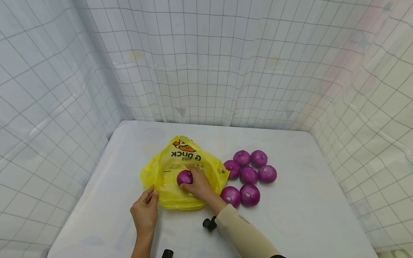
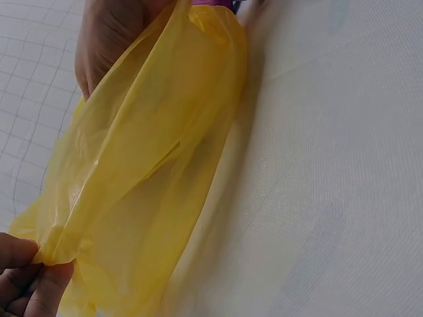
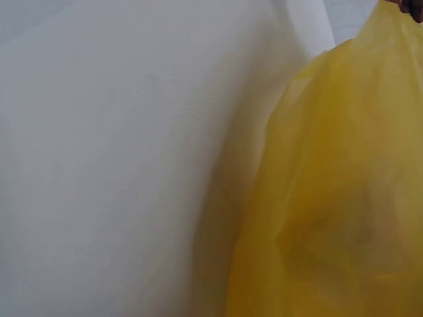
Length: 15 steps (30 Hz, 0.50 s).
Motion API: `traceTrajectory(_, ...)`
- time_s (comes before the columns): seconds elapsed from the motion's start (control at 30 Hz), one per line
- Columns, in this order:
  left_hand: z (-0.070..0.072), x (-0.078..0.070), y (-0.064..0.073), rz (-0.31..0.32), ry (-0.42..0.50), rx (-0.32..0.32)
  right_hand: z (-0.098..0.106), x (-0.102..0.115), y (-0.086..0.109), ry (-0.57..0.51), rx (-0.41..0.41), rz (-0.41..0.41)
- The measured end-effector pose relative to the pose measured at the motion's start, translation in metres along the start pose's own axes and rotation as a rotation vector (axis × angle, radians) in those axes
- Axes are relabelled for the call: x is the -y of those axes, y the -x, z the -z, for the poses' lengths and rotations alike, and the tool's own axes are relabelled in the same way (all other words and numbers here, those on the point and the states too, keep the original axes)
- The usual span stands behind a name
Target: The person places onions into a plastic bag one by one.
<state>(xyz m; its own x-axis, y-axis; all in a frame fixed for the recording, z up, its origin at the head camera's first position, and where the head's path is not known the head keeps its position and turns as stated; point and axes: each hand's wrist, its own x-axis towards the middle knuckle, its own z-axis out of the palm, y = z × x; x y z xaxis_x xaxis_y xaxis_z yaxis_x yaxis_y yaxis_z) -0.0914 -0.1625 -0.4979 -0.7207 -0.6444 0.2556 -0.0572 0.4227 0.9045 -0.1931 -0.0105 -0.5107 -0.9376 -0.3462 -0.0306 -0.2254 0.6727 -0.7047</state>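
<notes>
A yellow plastic bag printed with a duck and lettering lies on the white table, its mouth spread towards me. My left hand pinches the left edge of the bag's mouth between thumb and fingers. In the left wrist view those fingers show on the gathered plastic. My right hand grips a purple onion at the bag's opening, over its printed inner side. The right wrist view has mostly the bag's yellow side; the onion is hidden there.
Several purple onions stand in a cluster right of the bag, two of them nearer me beside the right forearm. A small black object is under the right sleeve. Gridded white curtains hang round the table.
</notes>
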Motion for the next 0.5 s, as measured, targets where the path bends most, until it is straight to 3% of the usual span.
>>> traceTrajectory(0.3,-0.001,0.0,-0.001,-0.004,-0.005,0.002,0.017,0.014,0.012,-0.026,-0.046,0.047)
traceTrajectory(0.5,-0.002,0.0,0.0,0.007,-0.008,0.006,0.04,0.023,0.022,-0.043,-0.101,0.09)
